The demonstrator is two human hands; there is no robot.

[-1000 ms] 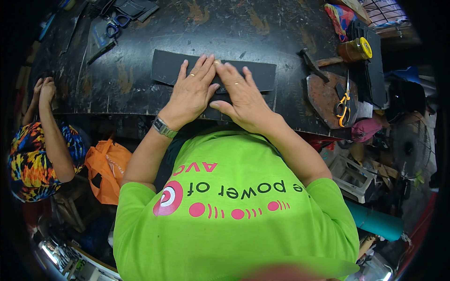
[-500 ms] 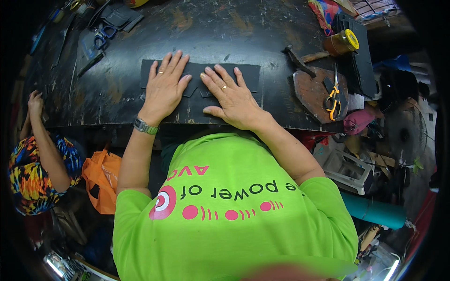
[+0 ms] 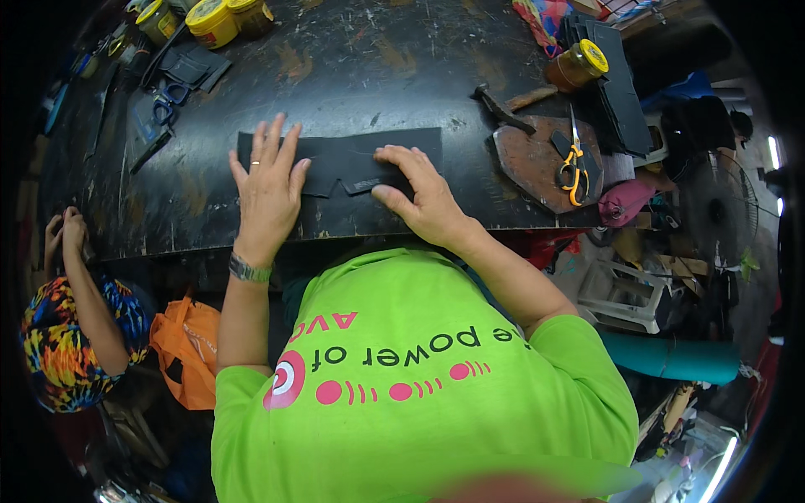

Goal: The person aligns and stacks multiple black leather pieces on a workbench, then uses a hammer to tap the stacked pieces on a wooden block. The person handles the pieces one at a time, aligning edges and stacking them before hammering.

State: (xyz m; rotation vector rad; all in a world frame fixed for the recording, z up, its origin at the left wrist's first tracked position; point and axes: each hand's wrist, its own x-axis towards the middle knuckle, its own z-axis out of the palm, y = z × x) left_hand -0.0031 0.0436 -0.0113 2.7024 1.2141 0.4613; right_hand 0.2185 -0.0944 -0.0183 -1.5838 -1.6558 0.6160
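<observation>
Left hand (image 3: 267, 197), splayed empty, and half-curled right hand (image 3: 422, 198), grip unclear, are parted wider, clearing the flat black strip's (image 3: 350, 155) six-o'clock notch.

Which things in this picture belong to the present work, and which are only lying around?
Apparently in use: black sheet, with left hand and right hand over it.

Apparently lying about: orange-handled scissors, hammer, jar beside hammer, blue-handled scissors, orange bag.

The sheet (image 3: 340, 149) is black, the shirt (image 3: 419, 436) pink-dotted lime green, the bag (image 3: 191, 356) orange
</observation>
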